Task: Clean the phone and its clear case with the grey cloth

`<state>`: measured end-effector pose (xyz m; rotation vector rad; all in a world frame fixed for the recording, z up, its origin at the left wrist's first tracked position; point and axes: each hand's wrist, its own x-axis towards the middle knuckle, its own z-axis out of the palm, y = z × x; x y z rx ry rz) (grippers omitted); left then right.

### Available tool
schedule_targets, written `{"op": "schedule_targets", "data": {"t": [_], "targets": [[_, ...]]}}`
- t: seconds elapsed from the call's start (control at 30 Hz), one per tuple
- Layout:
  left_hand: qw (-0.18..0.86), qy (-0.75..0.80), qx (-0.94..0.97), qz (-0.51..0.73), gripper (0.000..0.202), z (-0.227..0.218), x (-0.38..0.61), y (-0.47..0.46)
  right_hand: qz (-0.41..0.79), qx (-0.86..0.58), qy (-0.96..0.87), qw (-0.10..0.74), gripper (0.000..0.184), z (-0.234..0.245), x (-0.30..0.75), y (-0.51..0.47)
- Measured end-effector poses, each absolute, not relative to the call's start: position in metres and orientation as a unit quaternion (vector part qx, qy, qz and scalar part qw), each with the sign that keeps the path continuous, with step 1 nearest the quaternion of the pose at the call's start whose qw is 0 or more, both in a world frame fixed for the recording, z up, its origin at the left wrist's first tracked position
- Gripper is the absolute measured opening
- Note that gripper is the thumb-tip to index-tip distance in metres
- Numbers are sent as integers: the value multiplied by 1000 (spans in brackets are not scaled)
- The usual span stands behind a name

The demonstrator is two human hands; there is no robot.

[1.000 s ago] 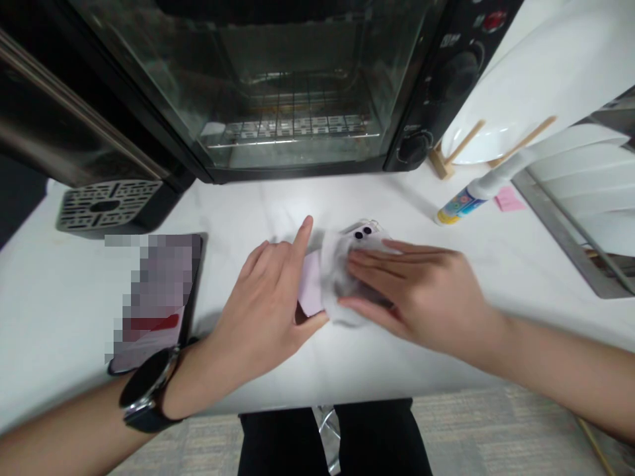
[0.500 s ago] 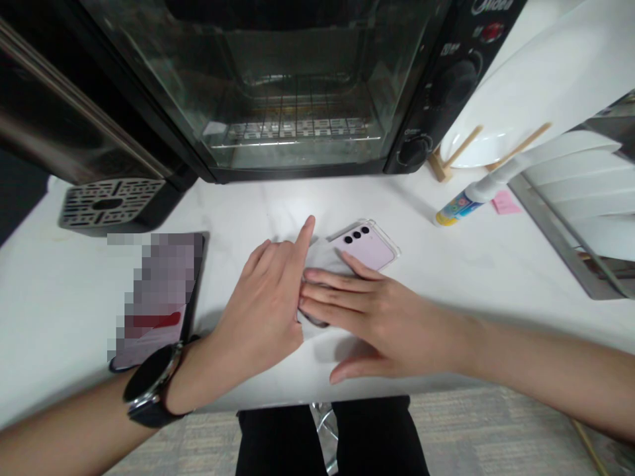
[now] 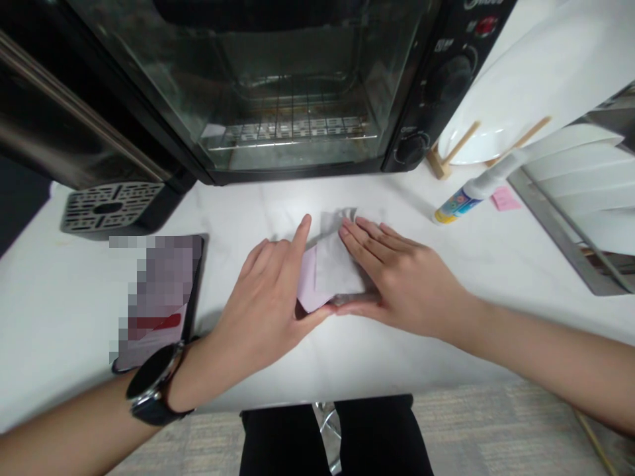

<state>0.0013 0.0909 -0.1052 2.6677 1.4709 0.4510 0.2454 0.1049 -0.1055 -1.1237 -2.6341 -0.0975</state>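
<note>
A light purple phone (image 3: 307,284) lies back up on the white counter, its left end bare. Spread over the rest of it is a thin white wipe (image 3: 338,270), crumpled at its far edge. My left hand (image 3: 268,291) steadies the phone at its left end, thumb along the near edge and index finger pointing forward. With fingers stretched and close together, my right hand (image 3: 409,277) presses the wipe onto the phone; its thumb lies along the near side, close to the left thumb. The camera lenses are hidden.
A second phone (image 3: 163,297) with a lit screen lies to the left, beside my watch (image 3: 156,383). A toaster oven (image 3: 297,175) stands behind, with a drip-tray machine (image 3: 112,208) at left. On the right are a spray bottle (image 3: 459,206), a pink note (image 3: 506,198) and racked plates (image 3: 575,165).
My right hand has slid the wipe away from me and rightward, over the camera end. The phone's left end is now uncovered. My left thumb has stretched out along the near edge.
</note>
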Motion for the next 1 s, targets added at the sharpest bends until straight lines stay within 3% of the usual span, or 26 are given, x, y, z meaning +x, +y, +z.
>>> {"op": "schedule_targets", "data": {"t": [0.1, 0.23, 0.33, 0.47, 0.67, 0.87, 1.0], "targets": [[29, 461, 874, 153, 111, -106, 0, 90, 34, -303, -942, 142, 98, -110, 239, 102], [34, 458, 875, 156, 106, -107, -2, 90, 101, -164, -969, 153, 67, -100, 233, 93], [43, 463, 872, 150, 107, -106, -2, 89, 76, -224, -946, 220, 46, -91, 237, 90], [33, 472, 868, 151, 106, -105, 0, 90, -59, -423, -886, 181, 60, -90, 245, 94], [36, 466, 870, 158, 107, -105, 4, 91, -14, -381, -911, 155, 93, -108, 242, 104], [34, 472, 869, 147, 111, -106, 1, 88, 106, -195, -965, 138, 74, -100, 232, 96], [27, 475, 868, 139, 113, -105, 0, 88, 110, -175, -959, 194, 45, -89, 238, 95]]}}
